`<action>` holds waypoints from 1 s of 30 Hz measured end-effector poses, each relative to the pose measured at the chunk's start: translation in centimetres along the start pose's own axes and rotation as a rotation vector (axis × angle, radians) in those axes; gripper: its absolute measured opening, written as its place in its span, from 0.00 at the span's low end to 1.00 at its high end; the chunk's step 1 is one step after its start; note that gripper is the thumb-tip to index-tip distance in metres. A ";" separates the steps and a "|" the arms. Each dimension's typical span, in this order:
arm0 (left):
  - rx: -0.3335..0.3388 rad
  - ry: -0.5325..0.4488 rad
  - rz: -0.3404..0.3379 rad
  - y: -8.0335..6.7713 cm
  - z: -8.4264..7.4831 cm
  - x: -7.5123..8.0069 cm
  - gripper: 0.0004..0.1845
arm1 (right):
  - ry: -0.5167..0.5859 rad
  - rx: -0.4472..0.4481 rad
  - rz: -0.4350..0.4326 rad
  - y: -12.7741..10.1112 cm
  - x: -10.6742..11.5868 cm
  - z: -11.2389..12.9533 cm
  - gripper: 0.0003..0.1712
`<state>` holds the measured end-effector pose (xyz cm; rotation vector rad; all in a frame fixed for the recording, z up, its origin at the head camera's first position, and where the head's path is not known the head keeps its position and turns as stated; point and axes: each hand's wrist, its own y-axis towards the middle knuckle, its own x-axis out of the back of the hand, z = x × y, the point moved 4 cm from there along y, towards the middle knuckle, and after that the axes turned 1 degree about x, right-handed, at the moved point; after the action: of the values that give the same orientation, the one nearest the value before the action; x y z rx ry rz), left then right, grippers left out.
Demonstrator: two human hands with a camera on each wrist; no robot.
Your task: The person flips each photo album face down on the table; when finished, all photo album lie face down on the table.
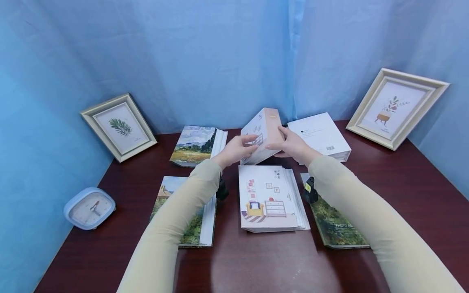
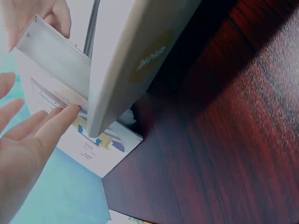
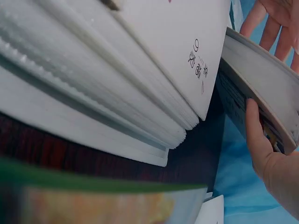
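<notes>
We have the pink-spined album tilted just behind the flat album on the counter. Our right grip holds its spine; our left grip, fingers loosely extended, is at its cover. Probably stiff, fairly heavy, slick: we'd grasp spine and opposite edge.

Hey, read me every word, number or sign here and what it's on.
"PHOTO A", the rest cut off by the right sleeve: green album.
Too small or blurred: print on the held album, front album, landscape album, white album (which has a barcode) and clock.
</notes>
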<state>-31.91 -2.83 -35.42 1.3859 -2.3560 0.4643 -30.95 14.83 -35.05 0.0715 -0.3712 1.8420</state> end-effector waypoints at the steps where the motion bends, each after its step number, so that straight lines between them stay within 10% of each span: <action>1: 0.002 0.002 0.004 0.0 0.0 0.0 0.26 | -0.012 0.001 -0.013 0.1 0.0 -0.1 0.55; 14: 0.043 0.374 0.032 0.2 2.2 0.0 0.26 | -0.048 -0.098 -0.073 1.3 -0.3 -1.3 0.55; 30: 0.068 0.559 0.129 0.3 2.7 -0.8 0.31 | -0.162 -0.217 -0.024 1.8 0.3 -2.4 0.54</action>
<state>-32.25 -3.30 -38.14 0.9679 -1.9820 0.8501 -32.44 15.35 -37.62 0.0754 -0.6786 1.7666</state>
